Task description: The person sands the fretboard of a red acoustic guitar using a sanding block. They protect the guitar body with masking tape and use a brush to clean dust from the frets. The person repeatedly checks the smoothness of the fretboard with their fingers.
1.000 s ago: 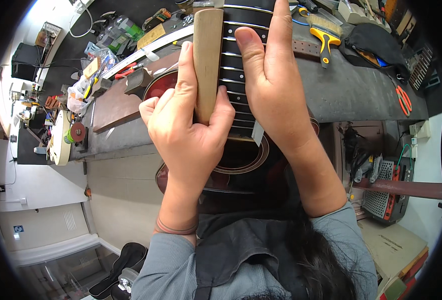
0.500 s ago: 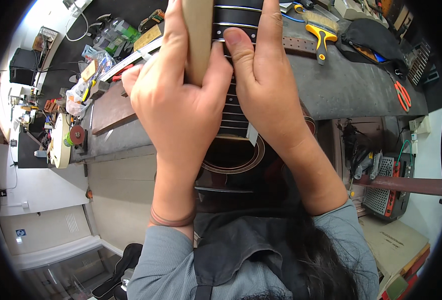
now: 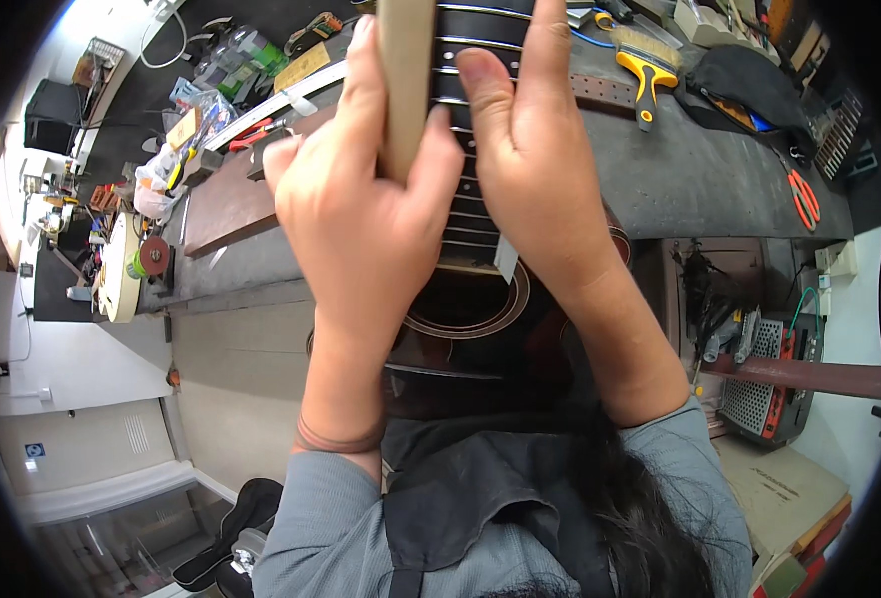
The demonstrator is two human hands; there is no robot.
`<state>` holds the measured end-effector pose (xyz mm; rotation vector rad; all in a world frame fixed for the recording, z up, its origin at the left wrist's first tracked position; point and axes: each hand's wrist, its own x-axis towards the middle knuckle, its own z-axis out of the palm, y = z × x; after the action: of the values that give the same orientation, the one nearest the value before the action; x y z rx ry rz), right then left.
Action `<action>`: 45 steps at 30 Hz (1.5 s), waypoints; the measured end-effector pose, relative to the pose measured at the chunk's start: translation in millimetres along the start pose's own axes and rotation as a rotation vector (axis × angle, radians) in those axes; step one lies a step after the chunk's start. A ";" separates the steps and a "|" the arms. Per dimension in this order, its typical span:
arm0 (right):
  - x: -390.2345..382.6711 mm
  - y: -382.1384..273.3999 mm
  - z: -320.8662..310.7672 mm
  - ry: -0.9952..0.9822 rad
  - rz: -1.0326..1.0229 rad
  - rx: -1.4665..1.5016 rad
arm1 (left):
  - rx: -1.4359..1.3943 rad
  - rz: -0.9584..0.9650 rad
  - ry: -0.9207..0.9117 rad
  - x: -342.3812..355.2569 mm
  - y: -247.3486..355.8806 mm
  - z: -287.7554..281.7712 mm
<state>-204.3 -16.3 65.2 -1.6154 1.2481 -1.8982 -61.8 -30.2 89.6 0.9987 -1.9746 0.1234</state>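
A dark acoustic guitar (image 3: 550,359) lies face up in front of me, its neck pointing away. Along the left side of its fretboard (image 3: 475,164), my left hand (image 3: 360,214) grips a long beige wooden bar (image 3: 403,90), fingers down one side and the blurred thumb on the other. My right hand (image 3: 545,174) is at the right edge of the neck, its thumb over the frets and its index finger stretched along the side; the other fingers are hidden. A small piece of pale tape (image 3: 506,259) sits by the fretboard's end, above the soundhole.
The dark workbench (image 3: 700,189) holds a yellow-handled brush (image 3: 647,78), a black bag (image 3: 749,90) and orange-handled pliers (image 3: 804,199) on the right. At left are a brown board (image 3: 231,204), plastic bottles (image 3: 256,52) and a cream guitar body (image 3: 121,269). A grey perforated box (image 3: 754,384) stands lower right.
My left hand has shifted slightly right and nearer with the bar, its thumb lower on the fretboard. The right hand has barely moved. The whole view has tilted a little.
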 end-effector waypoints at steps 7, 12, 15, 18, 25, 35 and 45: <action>3.2 20.7 4.1 0.018 -0.093 -0.061 | 0.053 0.084 -0.025 -63.2 -23.1 -11.4; 3.4 3.9 2.9 -0.003 0.017 -0.027 | 0.030 0.122 0.086 -30.5 -18.3 1.0; 5.0 22.1 6.9 0.031 -0.044 0.015 | 0.004 -0.031 0.007 -2.6 2.9 -0.6; 2.3 27.5 8.3 0.039 -0.048 0.013 | -0.122 -0.068 0.028 -6.3 -0.9 1.5; 4.4 23.9 7.6 0.039 -0.037 0.055 | 0.024 0.057 -0.025 -13.9 -7.7 -2.3; -0.5 -1.4 5.5 0.002 0.035 -0.002 | 0.098 0.172 0.032 -37.3 -22.2 -6.6; 0.0 10.3 7.6 0.022 -0.015 -0.052 | 0.034 0.176 -0.009 -64.1 -28.0 -14.9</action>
<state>-200.0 -24.9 56.7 -1.6378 1.3078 -1.9127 -14.9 -4.0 42.4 0.8468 -2.0731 0.2507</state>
